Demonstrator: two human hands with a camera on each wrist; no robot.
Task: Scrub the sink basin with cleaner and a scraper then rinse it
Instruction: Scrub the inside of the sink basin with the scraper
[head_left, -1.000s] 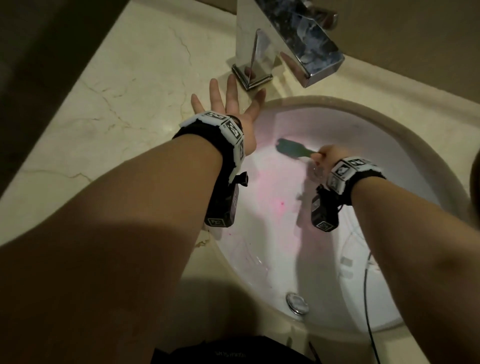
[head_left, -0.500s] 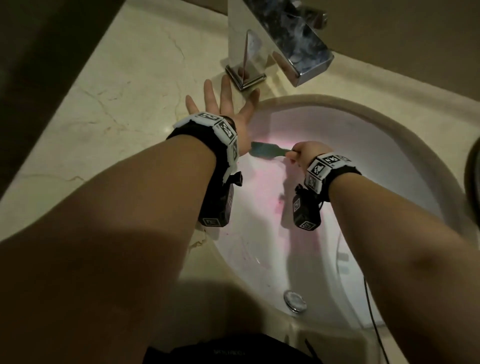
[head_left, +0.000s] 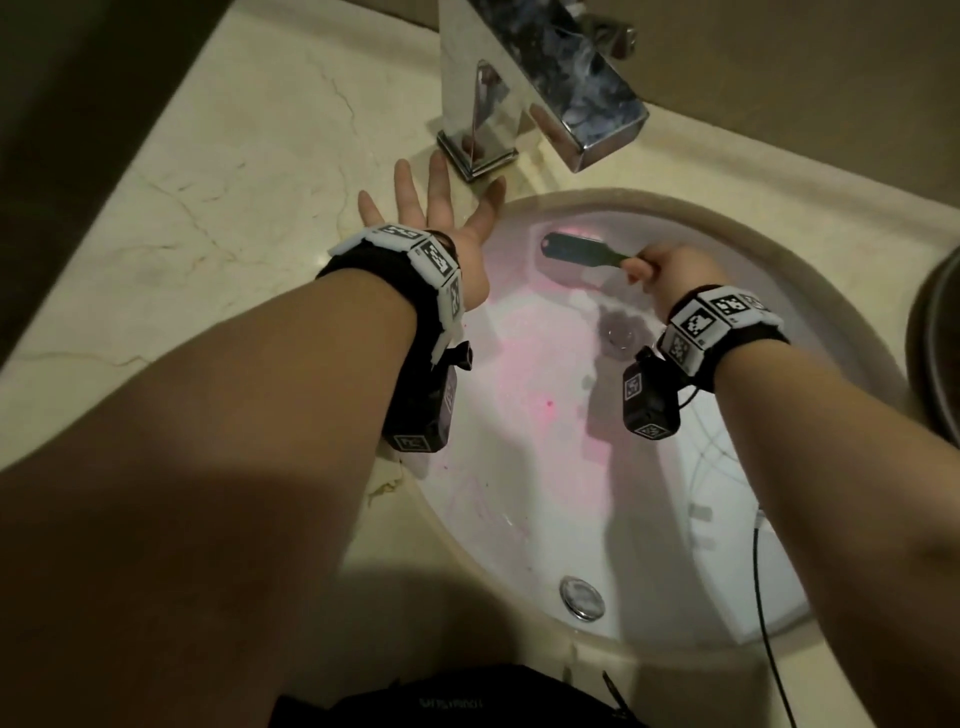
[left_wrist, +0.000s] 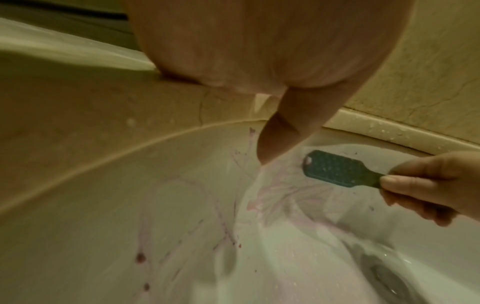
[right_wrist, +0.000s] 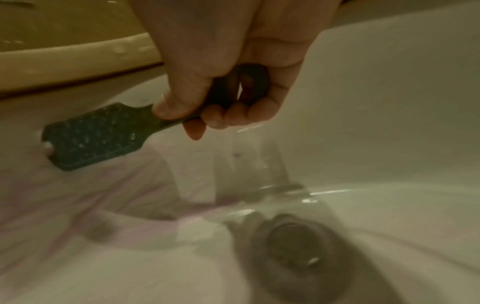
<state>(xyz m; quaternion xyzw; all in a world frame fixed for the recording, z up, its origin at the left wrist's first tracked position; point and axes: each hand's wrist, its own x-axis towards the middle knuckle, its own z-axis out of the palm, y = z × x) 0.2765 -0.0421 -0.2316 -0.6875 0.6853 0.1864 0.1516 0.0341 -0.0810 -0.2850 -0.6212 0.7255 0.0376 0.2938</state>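
White oval sink basin (head_left: 691, 519), streaked pink with cleaner, is mid-scrub: the right hand (head_left: 670, 273) grips a dark green paddle-shaped scraper (head_left: 582, 250) against the basin's far wall below the chrome faucet (head_left: 545, 88). The left hand (head_left: 441, 223) rests flat, fingers spread, beside the faucet. Next, probably firm strokes down toward the drain (head_left: 618, 330).

Overhead and wrist views, shared basin (head_left: 545, 467)

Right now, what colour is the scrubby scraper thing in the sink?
The scraper is dark green with a bumpy dotted face, clearest in the left wrist view.
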